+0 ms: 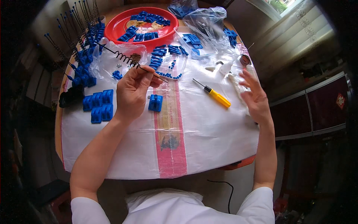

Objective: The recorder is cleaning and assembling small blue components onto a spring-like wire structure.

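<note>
My left hand (131, 93) pinches a thin black metal rod with a coil spring (121, 57) on it, held slantwise above the table. One end of the rod sticks out to the right past my fingers. Just below this hand lies a single blue plastic part (155, 103), with a tiny light piece beside it. My right hand (256, 100) is raised at the right side of the table, fingers spread, holding nothing. Near it are a white cloth-like item (238, 86) and a screwdriver (217, 98) with a yellow handle.
Several blue parts (97, 100) sit in rows at the left. Behind them stand blue pieces with upright springs (71, 33). A red basin (109, 31) and a clear plastic tray (210, 50) hold more blue parts. Plastic bags (207, 18) and a white bottle (225, 68) lie farther back.
</note>
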Demonstrator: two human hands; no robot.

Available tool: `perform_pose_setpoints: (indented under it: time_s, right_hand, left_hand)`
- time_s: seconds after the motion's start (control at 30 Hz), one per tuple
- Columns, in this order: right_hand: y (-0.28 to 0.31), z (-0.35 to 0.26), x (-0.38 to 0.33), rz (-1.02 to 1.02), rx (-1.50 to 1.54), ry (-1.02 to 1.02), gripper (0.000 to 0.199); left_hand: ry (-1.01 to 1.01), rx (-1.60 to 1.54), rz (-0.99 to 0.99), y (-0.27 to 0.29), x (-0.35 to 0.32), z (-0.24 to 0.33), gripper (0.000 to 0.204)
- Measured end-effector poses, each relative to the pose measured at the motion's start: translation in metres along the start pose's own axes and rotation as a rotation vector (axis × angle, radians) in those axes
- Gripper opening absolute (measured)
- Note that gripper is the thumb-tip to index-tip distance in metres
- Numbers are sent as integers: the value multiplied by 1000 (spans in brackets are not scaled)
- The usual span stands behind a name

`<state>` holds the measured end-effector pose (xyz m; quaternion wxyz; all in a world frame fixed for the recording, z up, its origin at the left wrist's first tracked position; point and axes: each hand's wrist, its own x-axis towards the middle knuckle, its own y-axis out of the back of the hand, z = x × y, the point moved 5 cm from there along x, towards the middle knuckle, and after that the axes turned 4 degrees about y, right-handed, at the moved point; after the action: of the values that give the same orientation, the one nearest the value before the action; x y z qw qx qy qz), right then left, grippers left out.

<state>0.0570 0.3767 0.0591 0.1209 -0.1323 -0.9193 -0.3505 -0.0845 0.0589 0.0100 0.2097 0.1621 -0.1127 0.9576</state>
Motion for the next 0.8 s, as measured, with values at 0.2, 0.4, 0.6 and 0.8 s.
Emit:
perform_pose_setpoints:
  time_s: [0.2,0.4,0.6,0.8]
  right_hand:
    - [14,-10,-13,36,-200,-23,48]
    - [22,26,-30,171,487,-161,15]
    - [41,8,-51,350,-216,-89,17]
    - [32,10,-70,146,-812,-200,25]
  left_hand:
    - [4,20,0,0,0,2,11]
    - [1,-12,2,0,0,0,11]
    - [6,-3,-2,-1,0,0,11]
    - [1,5,8,0,0,1,11]
